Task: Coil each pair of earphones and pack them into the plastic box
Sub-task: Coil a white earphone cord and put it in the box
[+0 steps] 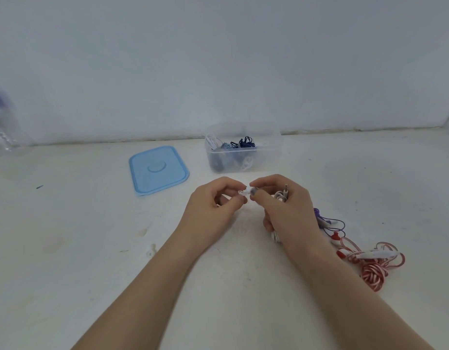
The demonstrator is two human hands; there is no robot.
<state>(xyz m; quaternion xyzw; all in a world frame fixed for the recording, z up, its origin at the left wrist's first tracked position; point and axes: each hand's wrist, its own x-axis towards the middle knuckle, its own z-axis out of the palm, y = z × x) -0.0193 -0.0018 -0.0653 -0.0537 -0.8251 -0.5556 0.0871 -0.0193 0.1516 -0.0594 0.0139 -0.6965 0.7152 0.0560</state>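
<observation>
Coiled earphones (239, 144) inside plastic box (268, 157)

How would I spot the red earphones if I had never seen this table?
Start at the clear plastic box by the wall, then come toward the person's right hand. Just right of that wrist, on the white table, lies the red-and-white striped earphone tangle. The thin purple earphones beside it lie nearer the box; only this cable is flat, candy-striped and red-budded.
</observation>
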